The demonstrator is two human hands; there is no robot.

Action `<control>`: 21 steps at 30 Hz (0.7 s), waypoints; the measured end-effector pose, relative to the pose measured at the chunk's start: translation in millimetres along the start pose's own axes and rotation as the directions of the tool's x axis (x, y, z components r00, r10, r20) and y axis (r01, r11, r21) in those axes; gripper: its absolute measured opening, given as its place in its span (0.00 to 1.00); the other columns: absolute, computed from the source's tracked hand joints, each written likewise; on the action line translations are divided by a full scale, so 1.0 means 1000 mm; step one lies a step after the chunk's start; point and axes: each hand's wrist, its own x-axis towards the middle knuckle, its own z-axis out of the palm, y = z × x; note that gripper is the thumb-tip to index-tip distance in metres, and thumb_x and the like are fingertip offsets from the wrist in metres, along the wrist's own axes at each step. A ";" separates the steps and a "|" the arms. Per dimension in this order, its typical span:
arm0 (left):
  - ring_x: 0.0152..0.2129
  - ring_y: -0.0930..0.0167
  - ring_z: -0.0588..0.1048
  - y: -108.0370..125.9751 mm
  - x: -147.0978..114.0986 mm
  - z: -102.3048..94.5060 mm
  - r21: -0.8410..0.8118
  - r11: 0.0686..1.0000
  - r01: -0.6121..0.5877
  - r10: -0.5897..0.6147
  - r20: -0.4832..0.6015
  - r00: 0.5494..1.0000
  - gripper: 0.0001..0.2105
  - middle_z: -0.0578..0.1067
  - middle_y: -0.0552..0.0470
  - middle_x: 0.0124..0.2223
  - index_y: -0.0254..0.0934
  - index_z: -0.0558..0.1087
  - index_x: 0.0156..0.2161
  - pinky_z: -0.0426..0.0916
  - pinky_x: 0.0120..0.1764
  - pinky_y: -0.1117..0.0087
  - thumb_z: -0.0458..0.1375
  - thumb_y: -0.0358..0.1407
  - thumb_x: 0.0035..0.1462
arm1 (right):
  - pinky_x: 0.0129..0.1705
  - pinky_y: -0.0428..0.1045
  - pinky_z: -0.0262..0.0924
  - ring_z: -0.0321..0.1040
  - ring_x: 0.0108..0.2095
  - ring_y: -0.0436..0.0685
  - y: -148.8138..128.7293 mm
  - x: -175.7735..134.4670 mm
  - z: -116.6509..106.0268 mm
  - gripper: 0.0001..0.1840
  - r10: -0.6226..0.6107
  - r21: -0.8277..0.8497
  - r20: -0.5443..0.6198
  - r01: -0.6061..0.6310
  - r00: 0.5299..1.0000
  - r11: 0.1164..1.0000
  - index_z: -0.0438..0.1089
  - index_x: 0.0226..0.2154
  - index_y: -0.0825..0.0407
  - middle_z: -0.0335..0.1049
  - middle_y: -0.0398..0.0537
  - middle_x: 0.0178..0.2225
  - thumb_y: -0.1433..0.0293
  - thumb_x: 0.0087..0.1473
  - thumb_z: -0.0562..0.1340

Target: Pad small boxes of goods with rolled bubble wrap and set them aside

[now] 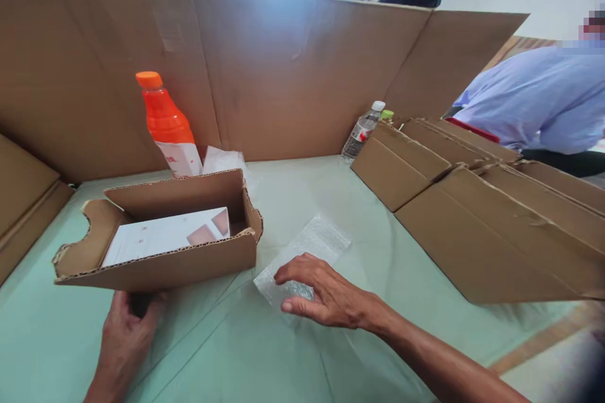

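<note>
Right hand (316, 293): palm down, thumb and fingers parted, over the near end of a clear bubble-wrap piece (326, 238); contact cannot be told. Left hand (125, 330): well apart from the other, curled at the near wall of an open cardboard box (189, 266), a dark patch (140, 304) between thumb and fingers; grip cannot be told. White carton (165, 236): lying inside the cardboard box. Orange bottle (170, 126): standing behind it. Handling note: the bubble-wrap piece, lying on the pale green cover (265, 365), probably lifts best pinched by one edge, without crumpling.
</note>
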 end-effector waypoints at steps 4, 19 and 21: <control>0.32 0.61 0.75 0.004 0.001 -0.001 -0.003 0.999 0.042 -0.042 -0.016 0.999 0.27 0.76 0.48 0.36 0.39 0.69 0.44 0.71 0.37 0.61 0.62 0.54 0.42 | 0.47 0.55 0.67 0.71 0.48 0.59 -0.005 0.026 0.010 0.23 0.234 0.121 -0.248 -0.210 0.940 0.970 0.65 0.57 0.51 0.72 0.55 0.52 0.64 0.60 0.60; 0.43 0.58 0.77 0.013 -0.008 0.006 -0.114 0.992 0.062 -0.058 0.038 0.998 0.27 0.79 0.45 0.43 0.36 0.71 0.47 0.72 0.47 0.59 0.64 0.53 0.47 | 0.43 0.54 0.69 0.69 0.48 0.61 0.012 0.064 0.028 0.28 0.112 0.247 -0.271 -0.044 0.956 0.968 0.63 0.59 0.52 0.70 0.55 0.54 0.69 0.55 0.58; 0.44 0.56 0.78 -0.010 -0.022 -0.013 -0.082 0.990 0.113 -0.118 -0.063 0.991 0.26 0.79 0.45 0.43 0.37 0.71 0.48 0.73 0.48 0.57 0.65 0.50 0.48 | 0.45 0.55 0.70 0.68 0.53 0.62 0.007 0.060 0.038 0.33 0.016 0.244 -0.200 0.034 0.980 0.969 0.59 0.63 0.51 0.65 0.57 0.60 0.71 0.55 0.59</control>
